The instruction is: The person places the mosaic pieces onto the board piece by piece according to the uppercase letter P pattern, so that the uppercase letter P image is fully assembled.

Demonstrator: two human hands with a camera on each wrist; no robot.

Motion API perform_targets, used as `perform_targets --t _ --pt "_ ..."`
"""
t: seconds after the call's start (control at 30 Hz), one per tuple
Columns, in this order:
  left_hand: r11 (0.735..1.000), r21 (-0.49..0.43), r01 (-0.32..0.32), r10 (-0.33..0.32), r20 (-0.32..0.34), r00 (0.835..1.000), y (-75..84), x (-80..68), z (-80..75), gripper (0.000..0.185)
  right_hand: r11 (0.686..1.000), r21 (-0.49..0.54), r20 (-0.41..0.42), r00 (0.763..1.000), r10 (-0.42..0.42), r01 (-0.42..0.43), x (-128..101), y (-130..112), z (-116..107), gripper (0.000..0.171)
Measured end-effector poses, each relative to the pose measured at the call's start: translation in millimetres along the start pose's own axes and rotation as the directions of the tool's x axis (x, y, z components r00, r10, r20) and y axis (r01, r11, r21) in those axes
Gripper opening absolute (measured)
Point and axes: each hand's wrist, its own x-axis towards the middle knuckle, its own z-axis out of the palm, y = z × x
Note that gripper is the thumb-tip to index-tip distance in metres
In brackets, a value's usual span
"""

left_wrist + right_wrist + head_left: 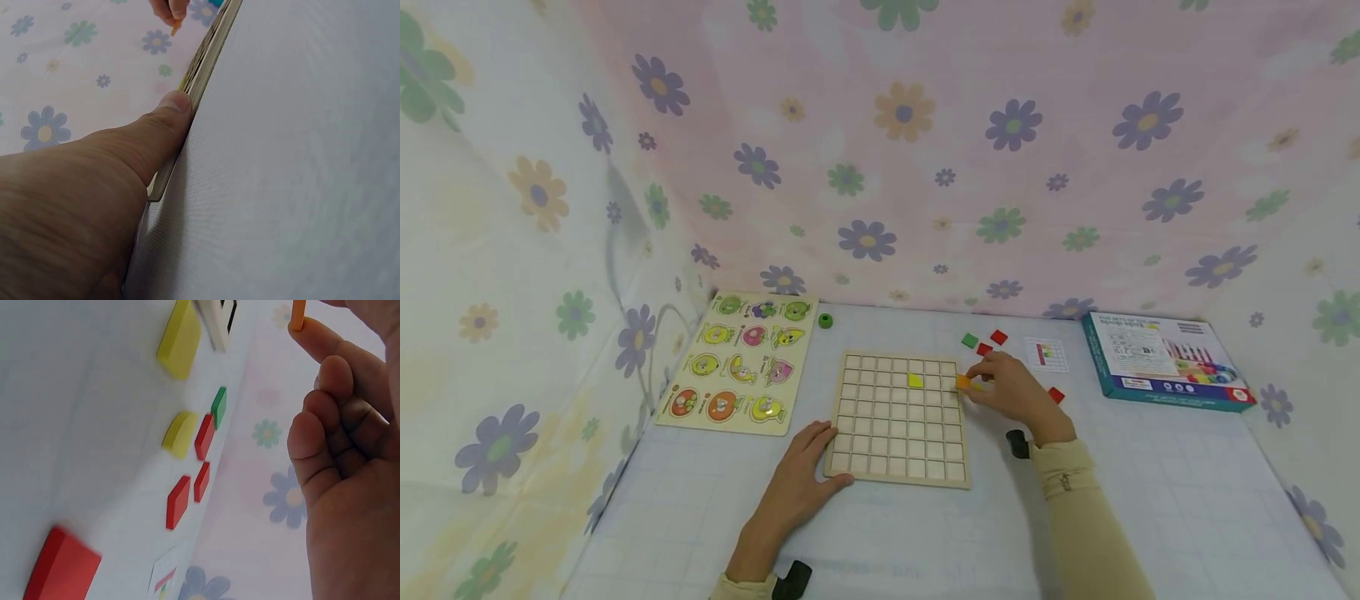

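A wooden grid board (898, 454) lies on the table with one yellow tile (916, 381) in a cell near its top right. My right hand (979, 383) pinches an orange tile (963, 382) at the board's right edge, near the second row. In the right wrist view the orange tile (298, 314) sticks up from the fingertips (312, 334). My left hand (820, 454) rests flat at the board's lower-left corner. Its thumb (164, 119) presses against the board's edge (209, 50).
Loose green (970, 340) and red tiles (998, 337) lie beyond the right hand, another red tile (1056, 395) to its right, beside a pattern card (1047, 355). A teal game box (1165, 360) sits far right, a fruit peg puzzle (737, 362) at left. Floral cloth walls surround the table.
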Motion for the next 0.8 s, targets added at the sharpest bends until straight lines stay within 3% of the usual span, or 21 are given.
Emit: perform_targets --t 0.17,0.33,0.8 --pt "1.000 0.006 -0.015 0.015 -0.006 1.000 0.5 0.1 0.0 0.077 0.997 0.042 0.008 0.998 -0.059 0.059 9.9 -15.1 2.5 0.020" --pt "1.000 -0.001 -0.014 0.014 -0.001 1.000 1.8 0.0 -1.0 0.077 0.994 0.090 0.046 0.997 -0.060 0.056 19.2 -25.1 8.5 0.019" --pt "1.000 0.001 -0.003 0.003 0.006 1.000 -0.1 0.9 0.8 0.078 0.987 0.066 0.068 0.986 -0.152 0.148 40.4 -41.0 29.2 0.019"
